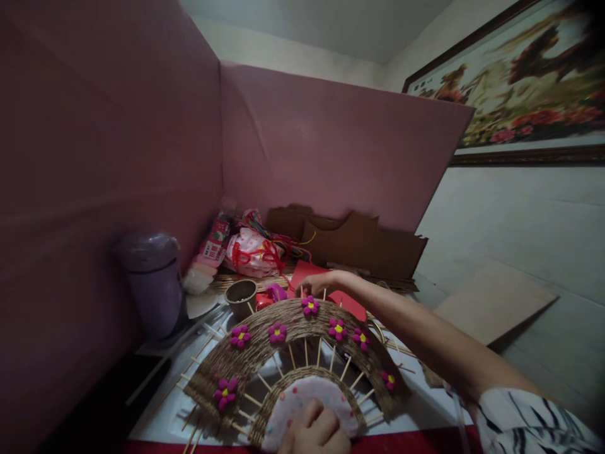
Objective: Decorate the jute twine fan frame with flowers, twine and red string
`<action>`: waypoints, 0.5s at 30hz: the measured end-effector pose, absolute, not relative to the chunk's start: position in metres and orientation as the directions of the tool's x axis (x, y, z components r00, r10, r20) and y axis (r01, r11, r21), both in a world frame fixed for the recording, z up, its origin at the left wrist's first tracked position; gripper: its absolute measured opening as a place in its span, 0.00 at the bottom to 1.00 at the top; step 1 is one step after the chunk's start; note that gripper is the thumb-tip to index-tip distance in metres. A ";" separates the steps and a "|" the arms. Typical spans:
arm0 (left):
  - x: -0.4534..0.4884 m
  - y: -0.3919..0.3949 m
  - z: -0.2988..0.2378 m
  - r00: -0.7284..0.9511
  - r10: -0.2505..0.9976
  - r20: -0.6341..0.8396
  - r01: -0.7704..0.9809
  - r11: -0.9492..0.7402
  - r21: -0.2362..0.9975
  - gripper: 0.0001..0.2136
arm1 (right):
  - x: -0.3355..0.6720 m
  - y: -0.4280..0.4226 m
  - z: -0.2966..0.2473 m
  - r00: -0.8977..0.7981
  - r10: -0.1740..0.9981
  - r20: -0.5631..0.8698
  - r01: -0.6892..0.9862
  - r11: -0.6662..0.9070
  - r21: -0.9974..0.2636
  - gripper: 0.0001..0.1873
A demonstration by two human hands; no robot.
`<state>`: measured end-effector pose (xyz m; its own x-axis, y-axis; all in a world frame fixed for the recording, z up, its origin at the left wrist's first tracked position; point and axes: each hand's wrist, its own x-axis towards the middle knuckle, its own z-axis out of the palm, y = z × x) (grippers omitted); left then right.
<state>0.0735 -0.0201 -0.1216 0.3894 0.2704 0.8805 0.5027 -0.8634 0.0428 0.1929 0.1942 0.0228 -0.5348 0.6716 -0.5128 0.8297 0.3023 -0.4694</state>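
A fan-shaped woven piece (258, 353) of twine over thin wooden sticks lies on the table, dotted with several magenta flowers (241, 335). At the near edge my left hand (314, 432) presses on its pale dotted fabric base (302, 396), with the fingers curled. Reaching across the far rim of the fan, my right hand (317, 283) has its fingers bent down just above the top flower (310, 306), next to a small magenta piece (276, 292). What the fingertips hold, if anything, is too small to name.
A small brown cup (241, 296) stands behind the fan. At the left sits a purple lidded container (154, 282). Bags with red cord (253, 252), red paper (347, 301) and cardboard pieces (363, 243) lie along the back. Pink partition walls (331, 145) close the left and back.
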 end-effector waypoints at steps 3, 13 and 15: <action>0.074 -0.019 -0.124 0.403 0.287 0.869 0.512 -0.858 0.046 0.14 | 0.190 0.193 0.019 -0.524 0.666 -0.531 0.837 0.287 -0.466 0.12; 0.073 -0.021 -0.113 0.388 0.248 0.888 0.493 -0.869 0.027 0.13 | 0.195 0.198 0.002 -0.541 0.741 -0.397 0.813 0.342 -0.471 0.03; 0.074 -0.020 -0.111 0.376 0.232 0.897 0.498 -0.867 0.015 0.13 | 0.198 0.201 0.000 -0.544 0.765 -0.343 0.807 0.366 -0.464 0.03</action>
<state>0.0743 -0.0202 -0.1108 0.3762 0.2317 0.8971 0.4977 -0.8672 0.0153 0.1980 0.2007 0.0002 -0.5444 0.7654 -0.3432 0.8069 0.3659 -0.4638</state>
